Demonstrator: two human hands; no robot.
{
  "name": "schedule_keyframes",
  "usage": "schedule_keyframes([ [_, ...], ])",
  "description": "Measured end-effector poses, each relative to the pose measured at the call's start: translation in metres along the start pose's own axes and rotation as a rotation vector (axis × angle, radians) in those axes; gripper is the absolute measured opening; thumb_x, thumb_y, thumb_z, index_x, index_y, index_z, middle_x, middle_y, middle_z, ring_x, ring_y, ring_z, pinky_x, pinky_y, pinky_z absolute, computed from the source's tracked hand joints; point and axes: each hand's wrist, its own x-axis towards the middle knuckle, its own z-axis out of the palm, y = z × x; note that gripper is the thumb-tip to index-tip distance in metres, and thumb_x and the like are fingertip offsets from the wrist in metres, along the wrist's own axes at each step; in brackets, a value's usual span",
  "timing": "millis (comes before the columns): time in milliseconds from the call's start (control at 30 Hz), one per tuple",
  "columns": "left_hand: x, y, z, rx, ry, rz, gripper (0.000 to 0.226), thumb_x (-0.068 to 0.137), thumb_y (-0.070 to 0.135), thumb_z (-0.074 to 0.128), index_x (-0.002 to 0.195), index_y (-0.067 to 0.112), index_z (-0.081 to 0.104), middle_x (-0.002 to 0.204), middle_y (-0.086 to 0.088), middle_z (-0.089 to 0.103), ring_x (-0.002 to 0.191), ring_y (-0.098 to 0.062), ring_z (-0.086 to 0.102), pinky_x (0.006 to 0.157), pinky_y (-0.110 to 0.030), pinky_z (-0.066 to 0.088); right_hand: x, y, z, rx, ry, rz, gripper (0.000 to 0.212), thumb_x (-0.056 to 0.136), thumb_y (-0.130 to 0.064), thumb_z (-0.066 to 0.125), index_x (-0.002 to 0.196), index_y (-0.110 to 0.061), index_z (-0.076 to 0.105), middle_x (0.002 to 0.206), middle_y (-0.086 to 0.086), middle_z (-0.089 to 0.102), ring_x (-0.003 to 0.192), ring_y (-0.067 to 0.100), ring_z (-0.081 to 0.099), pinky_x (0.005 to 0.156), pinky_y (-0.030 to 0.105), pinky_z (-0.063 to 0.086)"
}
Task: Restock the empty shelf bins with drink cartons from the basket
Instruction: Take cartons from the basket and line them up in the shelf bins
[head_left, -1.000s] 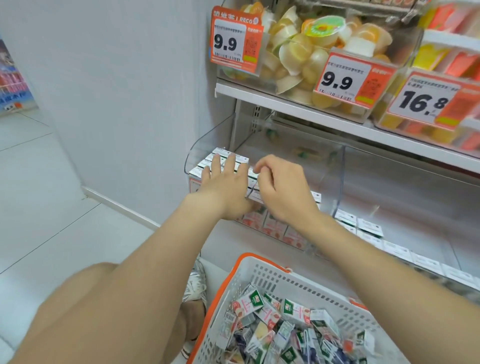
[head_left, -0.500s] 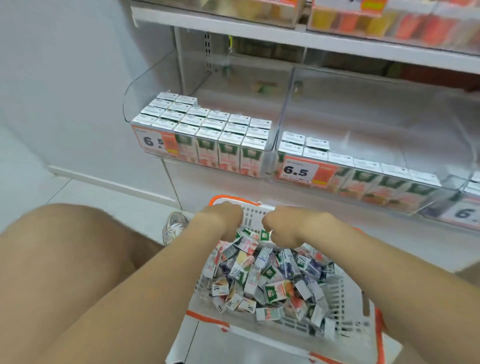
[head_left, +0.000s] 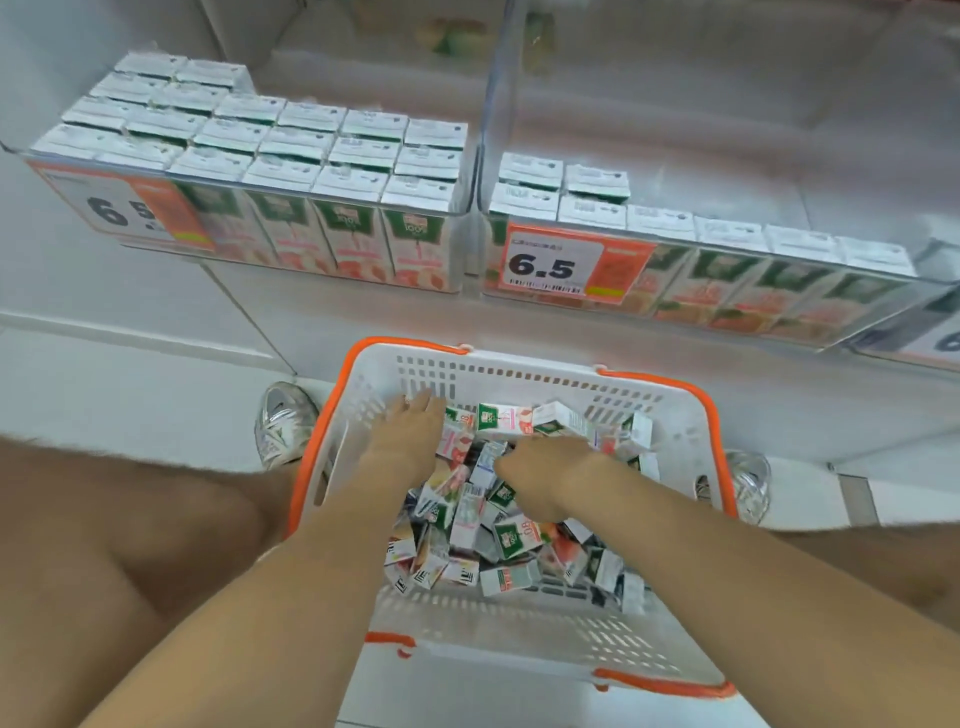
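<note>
Fingers of the left hand (head_left: 408, 431) lie straight on loose green-and-pink drink cartons (head_left: 511, 538) in the white plastic basket (head_left: 519, 371) with orange handles. The right hand (head_left: 548, 470) curls into the pile (grip hidden, cannot tell). Both have sunk from the far rim since half a second ago. Clear plastic shelf bins (head_left: 753, 171) above stand part-filled, their edges cropped.

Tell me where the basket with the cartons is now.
In the head view the basket stands on the floor at lower centre, below the two shelf bins, between the person's shoes, with the left hand and right hand inside it.
</note>
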Motion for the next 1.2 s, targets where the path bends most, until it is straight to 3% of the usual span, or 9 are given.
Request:
schedule_keyframes([
  [133,0.013,0.008,0.005,0.170,-0.059,0.002,0.072,0.090,0.007,0.066,0.153,0.021,0.033,0.152,-0.002,0.039,0.144,-0.040,0.025,0.111,-0.063,0.036,0.005,-0.003,0.006,-0.012,-0.017,-0.006,0.012,0.099,-0.006,0.050,0.106,-0.011,0.058,0.090,0.004,0.052,0.066,0.019,0.050,0.049,0.031,0.037],
  [300,0.019,0.009,0.003,0.295,-0.032,-0.012,0.061,0.090,0.002,0.064,0.147,0.015,0.045,0.155,-0.009,0.025,0.146,-0.044,0.021,0.111,-0.057,0.043,0.005,-0.004,0.005,0.005,-0.026,-0.005,0.016,0.098,-0.005,0.050,0.107,-0.009,0.062,0.086,0.003,0.052,0.066,0.018,0.051,0.050,0.031,0.038],
  [667,-0.006,-0.006,0.012,0.135,0.220,0.014,0.043,0.093,0.038,0.067,0.125,0.016,0.049,0.123,-0.003,0.065,0.124,-0.025,0.053,0.081,-0.039,0.054,-0.020,0.010,-0.005,0.017,0.026,0.044,0.016,0.094,-0.002,0.051,0.101,-0.011,0.062,0.092,0.004,0.058,0.070,0.020,0.056,0.053,0.033,0.042],
  [833,-0.031,-0.019,-0.012,-0.031,0.218,-0.073,0.038,0.092,0.044,0.065,0.114,0.018,0.051,0.100,-0.002,0.066,0.089,-0.023,0.064,0.073,-0.035,0.055,-0.045,0.009,-0.024,0.010,0.164,0.079,0.010,0.094,-0.003,0.052,0.093,-0.011,0.059,0.083,0.004,0.050,0.065,0.020,0.052,0.050,0.031,0.037],
  [900,-0.041,-0.023,-0.035,-0.161,0.099,-0.032,0.040,0.089,0.044,0.071,0.114,0.018,0.055,0.098,-0.002,0.064,0.088,-0.023,0.062,0.076,-0.036,0.054,-0.051,0.009,-0.032,0.113,0.258,0.079,0.009,0.098,-0.010,0.051,0.106,-0.010,0.056,0.096,0.008,0.056,0.077,0.025,0.059,0.058,0.036,0.048],
  [967,-0.054,-0.023,-0.064,-0.317,-0.023,0.053,0.041,0.085,0.042,0.078,0.114,0.020,0.060,0.109,-0.001,0.065,0.097,-0.022,0.064,0.082,-0.038,0.056,-0.057,0.010,-0.043,0.273,0.307,0.018,0.049,0.100,-0.027,0.056,0.142,-0.005,0.044,0.137,0.018,0.053,0.118,0.034,0.059,0.090,0.047,0.055],
  [1033,-0.073,-0.016,-0.094,-0.422,-0.128,0.140,0.042,0.079,0.045,0.081,0.112,0.025,0.064,0.115,0.003,0.064,0.103,-0.018,0.066,0.089,-0.042,0.059,-0.071,0.006,-0.058,0.443,0.281,-0.069,0.091,0.096,-0.040,0.066,0.164,-0.009,0.014,0.166,0.013,0.026,0.149,0.032,0.034,0.116,0.045,0.041],
  [1100,-0.095,-0.007,-0.123,-0.458,-0.187,0.241,0.040,0.077,0.047,0.081,0.111,0.030,0.067,0.112,0.009,0.066,0.098,-0.011,0.068,0.090,-0.041,0.060,-0.087,0.000,-0.072,0.590,0.242,-0.136,0.102,0.092,-0.046,0.075,0.166,-0.017,0.011,0.168,0.006,0.027,0.148,0.023,0.038,0.116,0.038,0.041],
  [1200,-0.125,-0.001,-0.161,-0.482,-0.199,0.338,0.029,0.083,0.044,0.081,0.109,0.036,0.071,0.112,0.017,0.071,0.095,-0.005,0.069,0.088,-0.040,0.060,-0.112,-0.005,-0.088,0.620,0.280,-0.172,0.079,0.088,-0.055,0.078,0.153,-0.022,0.047,0.147,0.001,0.058,0.130,0.020,0.059,0.107,0.039,0.050],
])
